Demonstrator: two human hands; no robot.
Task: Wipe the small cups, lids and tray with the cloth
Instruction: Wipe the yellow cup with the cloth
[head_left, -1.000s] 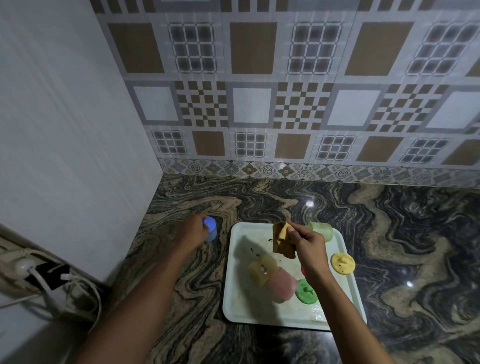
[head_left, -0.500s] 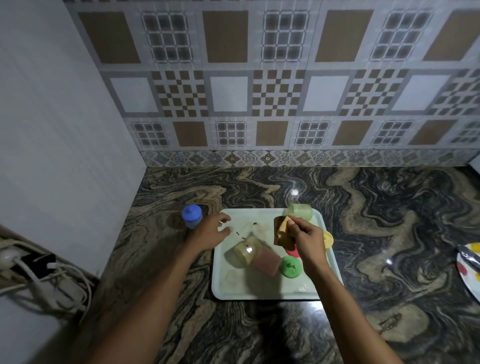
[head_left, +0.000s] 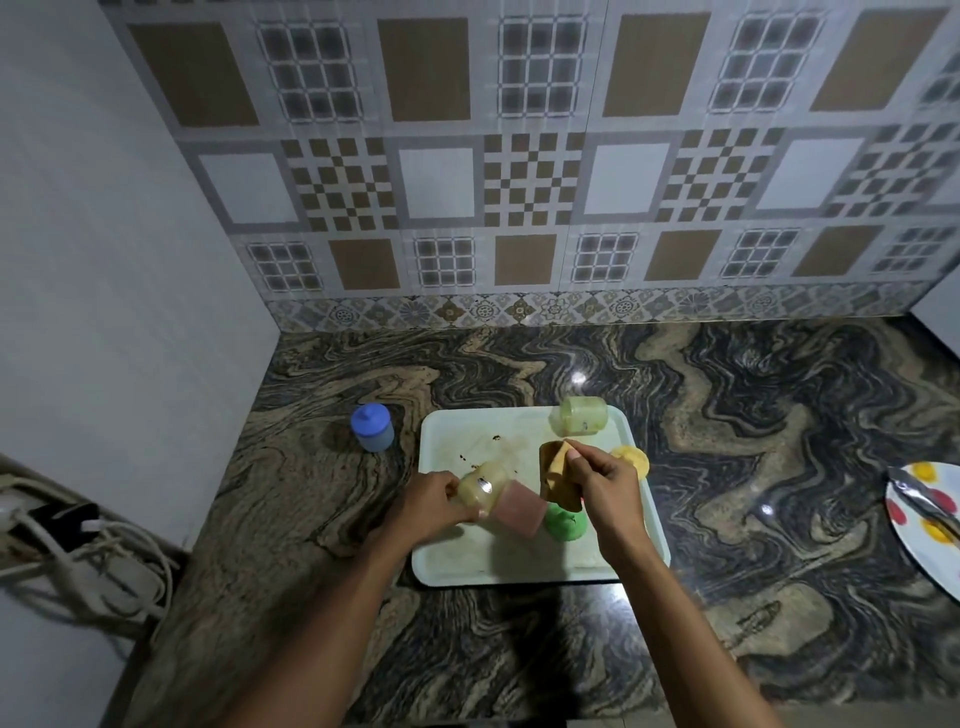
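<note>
A white tray (head_left: 467, 447) with dark crumbs lies on the marble counter. My left hand (head_left: 434, 501) grips a yellowish cup (head_left: 483, 486) lying on its side in the tray, next to a pink cup (head_left: 519, 508). My right hand (head_left: 602, 480) pinches a tan cloth (head_left: 556, 470) above the tray. A green lid (head_left: 563, 522) sits under that hand, and a yellow lid (head_left: 632, 457) rests at the tray's right rim. A pale green cup (head_left: 583, 415) lies at the tray's far edge. A blue lidded cup (head_left: 371, 427) stands on the counter left of the tray.
A spotted plate (head_left: 924, 525) with a metal utensil sits at the counter's right edge. White cables and a power strip (head_left: 88, 561) hang off the left side. A tiled wall backs the counter (head_left: 727, 441), and a plain wall closes its left side.
My left hand let go of the blue cup on the counter, moved right into the tray and took hold of the yellowish cup. My right hand kept the cloth.
</note>
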